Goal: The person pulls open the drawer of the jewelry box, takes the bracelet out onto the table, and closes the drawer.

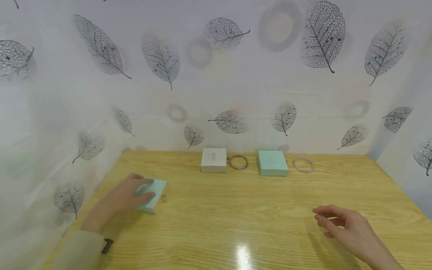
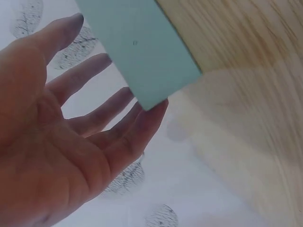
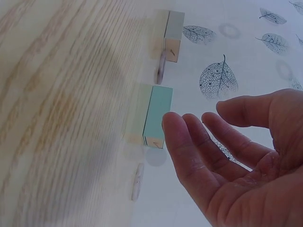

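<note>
From my end, the left grip [image 1: 126,193] is clamped on the pale green box [image 1: 156,193] at the left side of the worktop [image 1: 236,210], thumb and fingers curved about its edges. I cannot tell whether the box rests flat or is slightly raised. The right grip [image 1: 347,225] holds nothing, its thumb and fingers apart over the right side.

I judge the step in hand to be moving or setting this box, and I would keep my pressure light and even on opposite edges, since card could dent if I squeeze the middle. I would hold it level too: a tilt might let a lid or tray slip. If I carry it toward the back row, I would mind the white box [image 1: 214,160], the darker ring [image 1: 238,168] beside it, the second green box [image 1: 272,163] and the pale ring [image 1: 305,171], coming in slowly and loosening only once it sits flat
</note>
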`<state>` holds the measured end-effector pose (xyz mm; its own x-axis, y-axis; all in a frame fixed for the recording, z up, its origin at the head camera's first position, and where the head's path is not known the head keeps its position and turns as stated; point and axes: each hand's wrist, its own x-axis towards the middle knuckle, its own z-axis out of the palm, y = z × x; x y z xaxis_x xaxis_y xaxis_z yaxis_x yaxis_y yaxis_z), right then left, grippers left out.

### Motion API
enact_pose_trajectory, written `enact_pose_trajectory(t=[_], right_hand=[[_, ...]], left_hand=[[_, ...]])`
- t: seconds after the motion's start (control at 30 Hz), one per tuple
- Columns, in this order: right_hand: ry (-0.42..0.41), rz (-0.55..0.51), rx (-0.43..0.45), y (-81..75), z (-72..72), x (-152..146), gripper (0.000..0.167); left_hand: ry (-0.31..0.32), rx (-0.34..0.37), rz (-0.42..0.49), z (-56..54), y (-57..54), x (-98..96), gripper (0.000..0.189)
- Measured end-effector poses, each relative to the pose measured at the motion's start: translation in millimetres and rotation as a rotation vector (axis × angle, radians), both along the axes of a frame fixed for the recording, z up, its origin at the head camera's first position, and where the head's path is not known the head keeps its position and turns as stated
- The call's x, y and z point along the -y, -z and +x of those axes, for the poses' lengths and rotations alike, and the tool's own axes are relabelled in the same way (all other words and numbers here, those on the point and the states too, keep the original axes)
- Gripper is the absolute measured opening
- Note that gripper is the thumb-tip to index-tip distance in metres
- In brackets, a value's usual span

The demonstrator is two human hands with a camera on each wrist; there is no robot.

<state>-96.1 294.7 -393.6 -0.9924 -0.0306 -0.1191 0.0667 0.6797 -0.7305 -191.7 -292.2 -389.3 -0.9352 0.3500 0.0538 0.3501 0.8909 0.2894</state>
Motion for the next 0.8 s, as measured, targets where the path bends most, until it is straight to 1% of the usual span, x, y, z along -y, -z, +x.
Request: enact_pose_trajectory(t=[0.2,0.3,0.43,0.6,0.67,0.8], right_hand=[[-0.011,0.001,0.014,1.2,0.4,-0.9,0.032],[-0.015,-0.004,0.010,1.6,0.4,-1.0,0.032],[-0.014,-0.005,-0.005,2.3,0.5,-0.3,0.030],[-0.010,-0.002,-0.008,1.9,0.3,0.5,0.030],[-0.010,-0.001,0.000,1.0,0.1,0.6,0.031],[-0.016,-0.005,0.017,-0.2,-0.1,1.0,0.032]], left_hand=[[0.037,0.102,-0.018,10.2,-8.9,-21.1,0.068],[0.042,0.159,-0.006,17.5,-12.6,-31.8,0.075],[0.040,0.204,0.011,27.2,-16.7,-45.9,0.079],[0.067,0.217,0.011,36.1,-20.0,-60.5,0.081],[0.089,0.207,0.005,37.9,-20.0,-64.6,0.082],[0.103,0.191,0.004,40.8,-19.0,-72.0,0.081]])
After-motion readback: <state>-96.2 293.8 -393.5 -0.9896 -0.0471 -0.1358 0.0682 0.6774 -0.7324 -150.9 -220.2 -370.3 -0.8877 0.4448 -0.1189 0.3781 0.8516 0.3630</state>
